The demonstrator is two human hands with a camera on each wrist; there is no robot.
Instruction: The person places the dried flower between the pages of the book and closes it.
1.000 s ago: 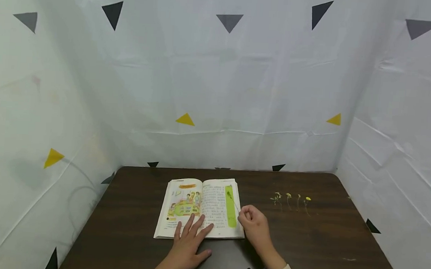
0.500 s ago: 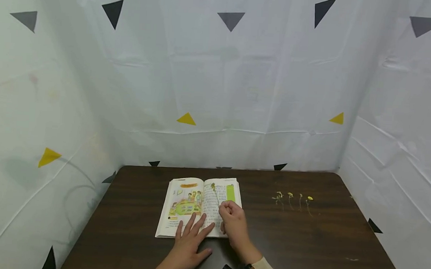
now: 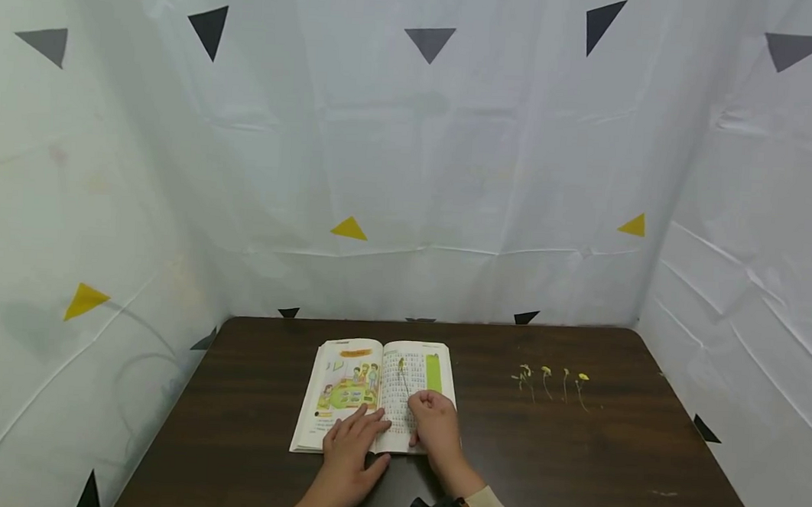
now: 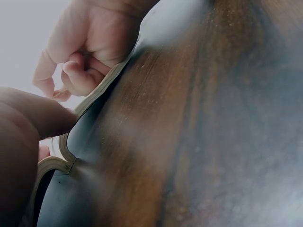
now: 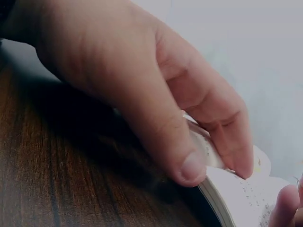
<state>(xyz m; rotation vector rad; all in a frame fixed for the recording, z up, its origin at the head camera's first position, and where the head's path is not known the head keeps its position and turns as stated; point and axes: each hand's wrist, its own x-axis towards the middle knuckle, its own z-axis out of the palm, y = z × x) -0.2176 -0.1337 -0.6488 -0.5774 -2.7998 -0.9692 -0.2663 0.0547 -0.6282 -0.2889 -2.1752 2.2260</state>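
An open book [image 3: 331,429] lies on the dark wooden table, with a coloured picture on its left page. My left hand [image 3: 350,457] rests on the book's lower part by the spine, its fingertips on the page. In the right wrist view, that hand's thumb [image 5: 191,170] meets the book's bottom edge. My right hand [image 3: 436,431] pinches the lower stem of a thin dried flower [image 3: 403,376] between thumb and fingertips, over the right page. The flower's head points away from me. The right hand [image 4: 94,42] also appears at the top of the left wrist view.
Several small dried flowers [image 3: 545,383] with yellowish heads lie in a row on the table [image 3: 616,448], right of the book. A light curtain [image 3: 479,173] with printed triangles stands behind and at both sides. A small pale scrap [image 3: 664,494] lies at the front right.
My right hand has moved left with the flower from the green strip to the middle of the right page, then slightly nearer to me. My left thumb has drawn in toward the book.
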